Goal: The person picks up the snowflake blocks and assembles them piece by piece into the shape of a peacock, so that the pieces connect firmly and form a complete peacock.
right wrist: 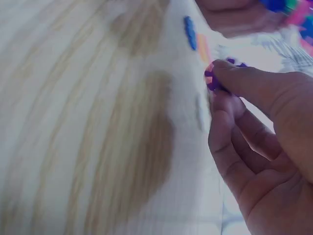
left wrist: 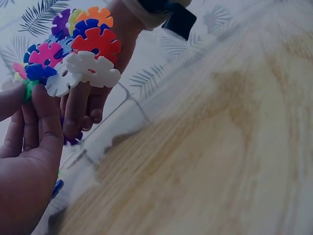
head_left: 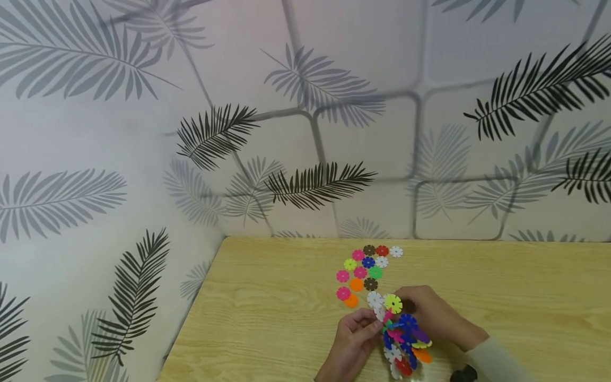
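My left hand (head_left: 352, 339) pinches a cluster of interlocking notched plastic discs (head_left: 408, 323) in many colours. In the left wrist view, its thumb and fingertips grip the cluster by a green disc (left wrist: 30, 90), with a white disc (left wrist: 93, 68) and a red disc (left wrist: 98, 45) beyond. My right hand (head_left: 431, 313) is just behind the cluster. Between its thumb and index finger it holds a single disc, a purple disc (right wrist: 215, 81) in the right wrist view that looks dark brown in the head view. Part of that disc is hidden by the thumb.
Loose flat discs (head_left: 360, 272) in several colours lie on the wooden table (head_left: 267, 307) beyond the hands, in rough rows. A black object (head_left: 463, 374) shows at the lower edge beside the right sleeve. A leaf-patterned wall (head_left: 305, 132) borders the table's back and left.
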`<state>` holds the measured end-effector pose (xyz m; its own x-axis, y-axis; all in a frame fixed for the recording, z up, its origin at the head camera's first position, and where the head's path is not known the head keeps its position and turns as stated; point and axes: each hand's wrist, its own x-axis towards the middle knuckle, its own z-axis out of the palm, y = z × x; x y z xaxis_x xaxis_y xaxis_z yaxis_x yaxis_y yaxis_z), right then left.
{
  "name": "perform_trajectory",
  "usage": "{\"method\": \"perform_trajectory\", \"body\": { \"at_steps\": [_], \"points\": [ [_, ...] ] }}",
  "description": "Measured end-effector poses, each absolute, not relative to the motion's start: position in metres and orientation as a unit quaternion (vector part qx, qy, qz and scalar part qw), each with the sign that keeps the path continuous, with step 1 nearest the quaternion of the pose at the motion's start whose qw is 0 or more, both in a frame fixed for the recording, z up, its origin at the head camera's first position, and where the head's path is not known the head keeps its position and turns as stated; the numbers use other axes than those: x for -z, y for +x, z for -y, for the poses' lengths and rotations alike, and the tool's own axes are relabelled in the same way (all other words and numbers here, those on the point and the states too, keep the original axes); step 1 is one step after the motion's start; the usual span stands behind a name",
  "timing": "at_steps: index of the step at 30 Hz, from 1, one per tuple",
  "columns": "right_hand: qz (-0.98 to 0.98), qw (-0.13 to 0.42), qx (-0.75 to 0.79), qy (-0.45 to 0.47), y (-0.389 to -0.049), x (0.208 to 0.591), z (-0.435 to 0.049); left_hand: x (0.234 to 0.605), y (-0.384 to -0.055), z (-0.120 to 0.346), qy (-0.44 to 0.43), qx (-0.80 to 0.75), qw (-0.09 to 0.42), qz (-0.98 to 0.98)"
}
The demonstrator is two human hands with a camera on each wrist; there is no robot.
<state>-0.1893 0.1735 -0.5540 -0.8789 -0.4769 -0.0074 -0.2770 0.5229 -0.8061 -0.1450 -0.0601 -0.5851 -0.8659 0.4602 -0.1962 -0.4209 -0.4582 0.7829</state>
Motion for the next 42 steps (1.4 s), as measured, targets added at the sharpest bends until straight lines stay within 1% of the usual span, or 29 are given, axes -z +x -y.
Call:
{"method": "perform_trajectory", "body": {
  "at_steps": [4,10,13,18,24,31,37,42],
  "points": [
    [-0.871,0.052,0.456,-0.176,-0.173,0.547,-0.187,0.585,-0.145,0.06,0.022,-0.853,0.249,-0.458],
    [-0.852,-0.032,0.501,-0.148,-0.147,0.534,-0.203,0.586,-0.146,0.06,0.004,-0.856,0.244,-0.456],
    [-0.855,-0.053,0.501,-0.121,-0.135,0.529,-0.207,0.587,-0.146,0.059,0.011,-0.856,0.238,-0.459],
    [-0.861,-0.061,0.494,-0.103,-0.122,0.523,-0.211,0.586,-0.147,0.059,-0.006,-0.859,0.233,-0.457],
    [-0.855,-0.078,0.495,-0.132,-0.117,0.525,-0.21,0.585,-0.147,0.058,-0.025,-0.857,0.232,-0.459],
    [-0.861,-0.131,0.461,-0.171,-0.116,0.525,-0.208,0.586,-0.146,0.057,-0.002,-0.855,0.235,-0.462],
    [-0.859,-0.198,0.414,-0.228,-0.115,0.522,-0.207,0.587,-0.146,0.057,-0.007,-0.849,0.232,-0.475],
    [-0.86,-0.205,0.402,-0.238,-0.114,0.52,-0.207,0.589,-0.146,0.056,0.002,-0.848,0.23,-0.478]
  ]
}}
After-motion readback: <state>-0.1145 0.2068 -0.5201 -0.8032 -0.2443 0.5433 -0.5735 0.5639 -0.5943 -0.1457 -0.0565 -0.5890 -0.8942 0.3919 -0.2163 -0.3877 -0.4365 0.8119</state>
